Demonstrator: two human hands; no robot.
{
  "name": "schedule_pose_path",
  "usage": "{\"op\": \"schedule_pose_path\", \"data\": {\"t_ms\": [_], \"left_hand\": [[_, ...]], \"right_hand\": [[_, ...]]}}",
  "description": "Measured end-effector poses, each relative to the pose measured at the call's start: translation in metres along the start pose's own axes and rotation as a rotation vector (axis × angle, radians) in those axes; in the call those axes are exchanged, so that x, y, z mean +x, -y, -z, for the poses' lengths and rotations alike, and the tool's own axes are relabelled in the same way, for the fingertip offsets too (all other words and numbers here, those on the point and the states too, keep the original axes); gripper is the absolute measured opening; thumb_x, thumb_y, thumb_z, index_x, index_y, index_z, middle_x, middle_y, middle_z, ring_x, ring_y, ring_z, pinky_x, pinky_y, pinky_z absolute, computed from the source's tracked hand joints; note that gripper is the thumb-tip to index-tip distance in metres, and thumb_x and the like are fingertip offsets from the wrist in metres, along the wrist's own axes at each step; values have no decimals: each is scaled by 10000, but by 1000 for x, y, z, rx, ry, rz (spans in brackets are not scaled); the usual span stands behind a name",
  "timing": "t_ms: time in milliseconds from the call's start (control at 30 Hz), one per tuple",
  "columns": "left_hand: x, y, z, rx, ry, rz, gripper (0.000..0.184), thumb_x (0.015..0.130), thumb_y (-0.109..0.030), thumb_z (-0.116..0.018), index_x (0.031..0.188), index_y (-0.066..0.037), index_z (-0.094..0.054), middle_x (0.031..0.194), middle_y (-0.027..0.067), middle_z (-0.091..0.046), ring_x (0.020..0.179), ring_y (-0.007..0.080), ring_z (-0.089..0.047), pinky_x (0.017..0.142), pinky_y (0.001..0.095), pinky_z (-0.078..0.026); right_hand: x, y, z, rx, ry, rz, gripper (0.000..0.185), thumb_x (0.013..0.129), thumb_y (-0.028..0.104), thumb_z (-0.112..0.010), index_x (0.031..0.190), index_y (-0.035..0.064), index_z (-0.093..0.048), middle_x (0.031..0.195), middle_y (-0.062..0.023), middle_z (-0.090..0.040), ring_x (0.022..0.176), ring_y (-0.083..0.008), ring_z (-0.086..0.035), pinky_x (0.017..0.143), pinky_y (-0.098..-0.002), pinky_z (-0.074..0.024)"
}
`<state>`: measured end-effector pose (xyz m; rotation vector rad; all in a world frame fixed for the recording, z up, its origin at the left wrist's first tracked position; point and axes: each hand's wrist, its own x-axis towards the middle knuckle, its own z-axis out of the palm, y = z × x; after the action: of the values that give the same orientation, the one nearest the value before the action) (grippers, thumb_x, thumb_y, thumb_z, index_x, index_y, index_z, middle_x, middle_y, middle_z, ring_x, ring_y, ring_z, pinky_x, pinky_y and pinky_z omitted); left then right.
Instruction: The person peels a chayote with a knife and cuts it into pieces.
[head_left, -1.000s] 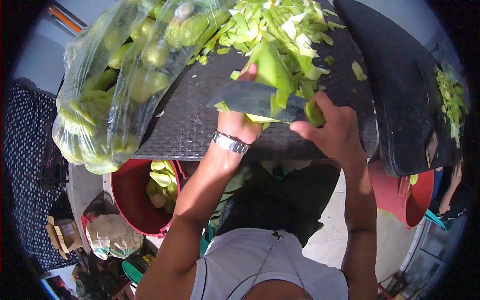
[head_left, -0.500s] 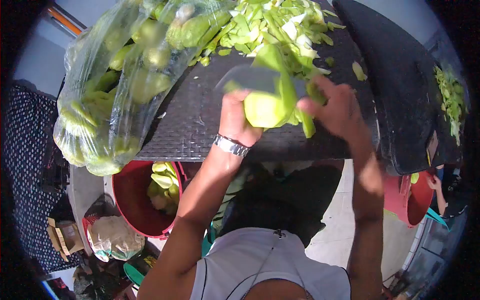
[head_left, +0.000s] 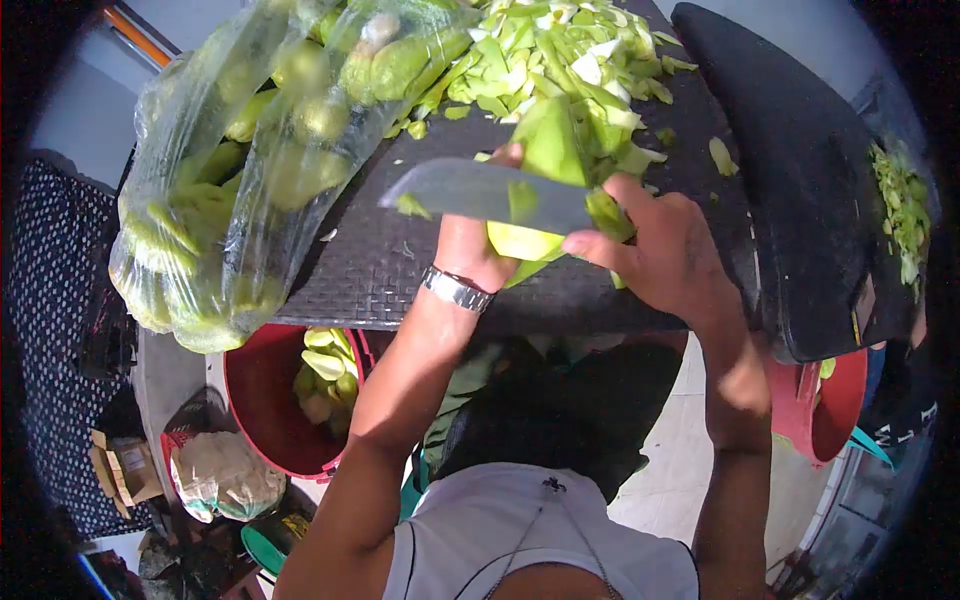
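A pale green vegetable (head_left: 522, 242), partly peeled, rests in my left hand (head_left: 470, 250), whose fingers close round it behind the blade. My right hand (head_left: 665, 245) grips a wide knife (head_left: 470, 190) near its handle end, with the blade lying across the vegetable and pointing left. Bits of green peel cling to the blade. Just beyond the knife is a larger green piece (head_left: 550, 140), against a heap of peelings (head_left: 560, 60) on the dark woven table (head_left: 370, 270). The knife hides part of the held vegetable.
A clear plastic bag (head_left: 220, 210) of green vegetables lies on the table's left. Below it stands a red bucket (head_left: 265, 400) with pale pieces inside. A black panel (head_left: 800, 180) and another red bucket (head_left: 845, 400) are at the right. A stuffed sack (head_left: 225, 475) sits lower left.
The knife has come back across the front of the vegetable, its tip now farther left. My right hand has shifted slightly left, while my left hand still holds the vegetable.
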<state>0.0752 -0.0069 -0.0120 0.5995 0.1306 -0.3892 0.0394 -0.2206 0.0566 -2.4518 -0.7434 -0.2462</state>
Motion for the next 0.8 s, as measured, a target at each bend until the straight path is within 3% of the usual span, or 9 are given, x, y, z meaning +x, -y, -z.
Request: {"op": "schedule_pose_path", "data": {"t_ms": [133,233,333,400,467,600,633,767,800], "left_hand": [[-16,0,-8,57,66,-35,357,964,-317,-703,1217,-71,-648,1096,96,-718,942,231,-717,838,404,-603],[-24,-5,3,8,162,-39,373,999,-289,-634,1301,-72,-618,1165,107,-710,1011,241,-715,893,414,-599],[-23,-1,3,-86,125,-83,422,976,-297,-645,1310,-41,-610,1162,125,-715,1031,261,-719,926,421,-591],[-24,0,0,-56,174,-83,460,970,-310,-638,1324,-20,-593,1199,162,-703,1054,302,-717,964,440,-579],[-30,-3,-10,182,34,-97,497,985,-317,-600,1375,-11,-558,1258,198,-679,1090,343,-702,989,479,-571],[-29,1,-7,194,28,-288,516,947,-275,-630,1339,54,-566,1243,222,-683,1090,344,-707,982,485,-573],[-27,2,-6,188,2,-245,541,966,-337,-629,1350,39,-564,1239,228,-683,1056,348,-716,978,468,-578],[-38,-7,-5,135,59,-22,599,1005,-461,-555,1373,12,-561,1215,242,-684,1011,382,-722,824,583,-610],[-34,-10,-8,143,69,-53,615,1005,-490,-547,1374,2,-563,1211,236,-687,999,384,-723,797,595,-609]], "right_hand": [[-2,-6,-1,-88,3,-22,569,861,522,-761,1105,27,-623,679,-210,-631,686,-429,-680,600,-453,-502],[7,-34,4,-28,-32,-104,659,815,670,-734,1036,59,-624,699,-200,-665,711,-426,-704,640,-487,-554],[-1,-26,-1,-46,-16,-41,660,826,679,-719,1030,59,-628,705,-198,-671,731,-429,-706,645,-495,-552],[4,-29,-1,-58,-57,-51,671,828,690,-709,1035,57,-629,711,-201,-672,738,-439,-703,651,-506,-549],[8,-35,-2,-54,-84,-73,674,835,695,-699,1043,58,-632,722,-204,-675,747,-442,-704,660,-514,-548],[10,-40,-3,-92,-62,-25,629,892,658,-664,1049,49,-649,774,-223,-686,801,-437,-710,697,-515,-548],[7,-39,-6,-113,-42,-1,611,914,640,-652,1048,44,-654,792,-231,-689,822,-436,-712,710,-513,-548],[30,-106,-1,106,-158,-283,598,1014,568,-547,1024,-16,-675,874,-256,-691,907,-438,-698,793,-460,-533],[33,-108,5,123,-75,-382,607,1017,573,-541,1027,-19,-676,863,-247,-687,880,-417,-695,794,-453,-530]]}}
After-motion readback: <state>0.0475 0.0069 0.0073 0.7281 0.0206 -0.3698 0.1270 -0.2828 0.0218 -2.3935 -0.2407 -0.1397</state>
